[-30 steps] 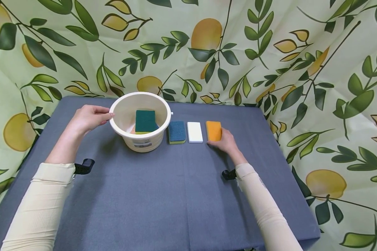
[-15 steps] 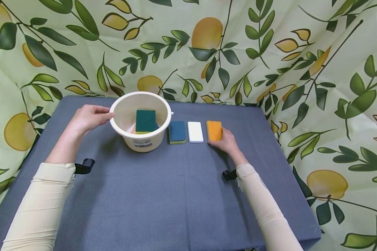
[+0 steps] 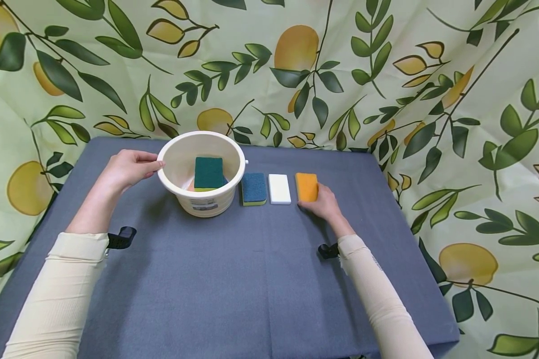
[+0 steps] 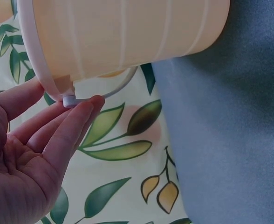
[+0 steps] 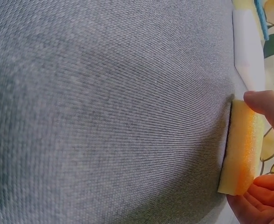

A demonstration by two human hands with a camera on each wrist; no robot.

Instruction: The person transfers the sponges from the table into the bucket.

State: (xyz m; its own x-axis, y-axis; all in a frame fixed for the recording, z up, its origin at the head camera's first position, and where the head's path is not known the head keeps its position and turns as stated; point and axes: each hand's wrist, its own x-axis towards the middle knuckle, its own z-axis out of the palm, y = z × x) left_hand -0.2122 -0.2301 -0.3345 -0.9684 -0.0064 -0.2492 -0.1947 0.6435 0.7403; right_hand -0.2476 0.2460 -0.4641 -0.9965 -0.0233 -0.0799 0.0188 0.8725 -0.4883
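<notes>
A cream bucket [image 3: 204,204] stands upright at the back of the table. My left hand [image 3: 128,169] pinches its rim from the left; in the left wrist view the thumb touches the rim and the fingers [image 4: 67,130] lie by the handle's pivot. Inside the bucket a sponge with a dark green top [image 3: 208,172] lies over other pieces, mostly hidden. To the right, my right hand [image 3: 325,202] grips an orange sponge [image 3: 307,187] lying on the cloth. In the right wrist view the thumb is at one end of the sponge's yellow-and-orange side [image 5: 242,149], fingers at the other.
Between bucket and orange sponge lie a blue-topped sponge [image 3: 253,188] and a white block [image 3: 279,189], in a row. A blue-grey cloth [image 3: 206,289] covers the table. A lemon-print curtain [image 3: 251,65] hangs right behind the table's back edge and along its right side.
</notes>
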